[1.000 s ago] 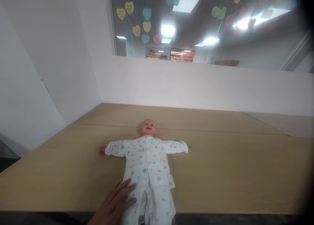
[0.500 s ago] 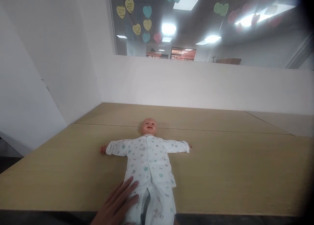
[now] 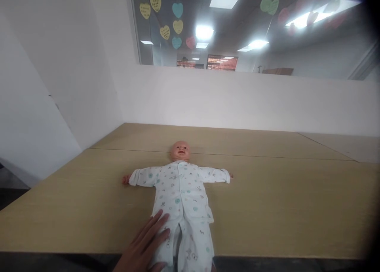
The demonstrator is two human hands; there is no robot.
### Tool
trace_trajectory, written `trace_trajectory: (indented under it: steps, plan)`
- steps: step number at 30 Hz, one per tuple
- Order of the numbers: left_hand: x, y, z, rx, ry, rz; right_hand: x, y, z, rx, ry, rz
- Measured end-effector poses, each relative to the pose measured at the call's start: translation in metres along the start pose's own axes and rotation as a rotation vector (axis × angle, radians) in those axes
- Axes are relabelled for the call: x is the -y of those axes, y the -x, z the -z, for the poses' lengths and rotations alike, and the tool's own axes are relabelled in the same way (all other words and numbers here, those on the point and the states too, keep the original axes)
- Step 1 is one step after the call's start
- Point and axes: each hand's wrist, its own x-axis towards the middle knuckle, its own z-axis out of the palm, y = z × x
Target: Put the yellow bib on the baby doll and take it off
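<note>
A baby doll [image 3: 181, 151] lies on its back with both arms stretched out sideways. It wears a white patterned jacket [image 3: 179, 193] fastened down the front and matching trousers [image 3: 194, 240]. My left hand [image 3: 145, 240] reaches in from the bottom edge, fingers extended and slightly apart, resting against the doll's hip and upper leg on the left side. The trouser bottoms run out of the frame. A small skin-coloured patch beside the right trouser leg at the bottom edge is too small to identify; my right hand is not seen.
The doll lies on a light wooden tabletop [image 3: 282, 201] with a seam across its back part. White walls [image 3: 237, 102] stand behind and to the left. Above, a window [image 3: 231, 34] carries several heart-shaped paper notes. The table's front edge crosses near the bottom.
The whole view has shifted slightly, the scene sitting a little higher in the picture. My left hand keeps about the same place on the doll.
</note>
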Motion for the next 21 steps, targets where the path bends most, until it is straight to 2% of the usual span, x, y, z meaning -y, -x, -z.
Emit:
trace_trajectory:
  steps: [4,10,13,15,17,21]
  plan:
    - [0.001,-0.002,0.000,-0.001,0.022,-0.007,0.015,-0.052,0.009,-0.004,0.021,0.006]
    - [0.002,-0.004,-0.007,-0.020,0.052,-0.007,0.075,-0.137,0.036,-0.047,0.066,0.012]
    - [0.002,-0.003,-0.005,-0.005,0.046,-0.001,0.093,-0.165,0.043,-0.058,0.074,0.019]
    - [0.003,-0.002,-0.002,0.007,0.042,0.011,0.092,-0.170,0.043,-0.064,0.076,0.020]
    - [0.003,-0.001,0.001,0.002,0.041,0.007,0.083,-0.163,0.042,-0.073,0.074,0.022]
    - [0.003,0.001,0.001,-0.011,0.038,0.000,0.048,-0.115,0.032,-0.076,0.074,0.026]
